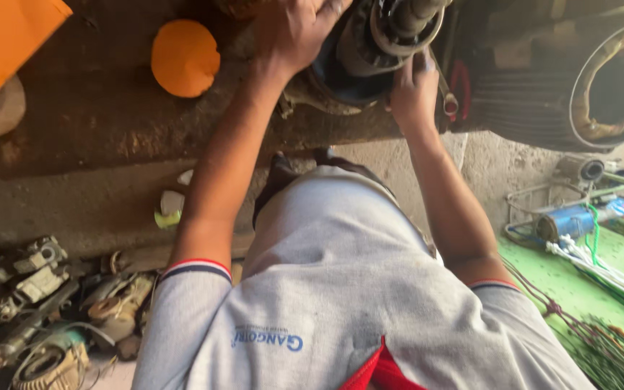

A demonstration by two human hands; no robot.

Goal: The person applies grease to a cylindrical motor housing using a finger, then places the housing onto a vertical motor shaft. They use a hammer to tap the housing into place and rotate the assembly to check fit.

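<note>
A dark round motor end housing (352, 61) with a steel shaft and bearing ring (406, 22) lies on a grimy workbench (95, 123) at the top of the view. My left hand (294, 29) presses on its left side, fingers curled over the rim. Just below the bearing ring, my right hand (413, 90) grips its lower right edge with its fingertips. Both forearms reach forward from my grey shirt. How the fingers sit behind the housing is hidden.
A large ribbed motor body (536, 108) with an open winding end (615, 79) lies at right. An orange round lid (184, 58) and an orange box (1, 43) sit at left. Old motor parts (30, 310) pile up bottom left. A blue cylinder (572, 220) and wires lie on a green surface (586, 285).
</note>
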